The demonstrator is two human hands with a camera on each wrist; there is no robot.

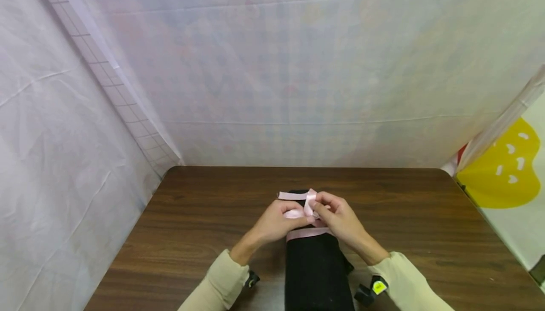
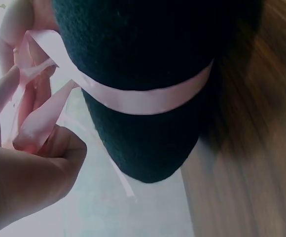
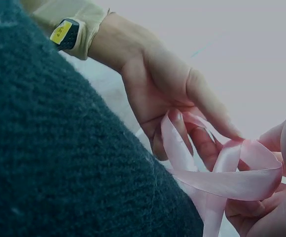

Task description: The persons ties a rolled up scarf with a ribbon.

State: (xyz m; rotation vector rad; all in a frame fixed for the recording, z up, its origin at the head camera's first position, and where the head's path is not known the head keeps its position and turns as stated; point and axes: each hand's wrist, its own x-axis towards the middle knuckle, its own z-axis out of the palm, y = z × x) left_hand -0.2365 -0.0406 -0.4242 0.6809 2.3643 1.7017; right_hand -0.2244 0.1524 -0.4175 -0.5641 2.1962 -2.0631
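A rolled black cloth lies lengthwise on the brown table, bound by a pink ribbon. Both hands meet on top of the roll's far end. My left hand pinches a loop of the ribbon between thumb and fingers. My right hand pinches another strand of ribbon that curves into a loop. In the left wrist view the ribbon band circles the dark roll. In the right wrist view the black knit fills the left, with the left hand behind it.
White sheeting walls the back and left of the table. A yellow and white panel stands at the right. Bare wood lies on both sides of the roll. Cream sleeves and dark wrist devices show near the front edge.
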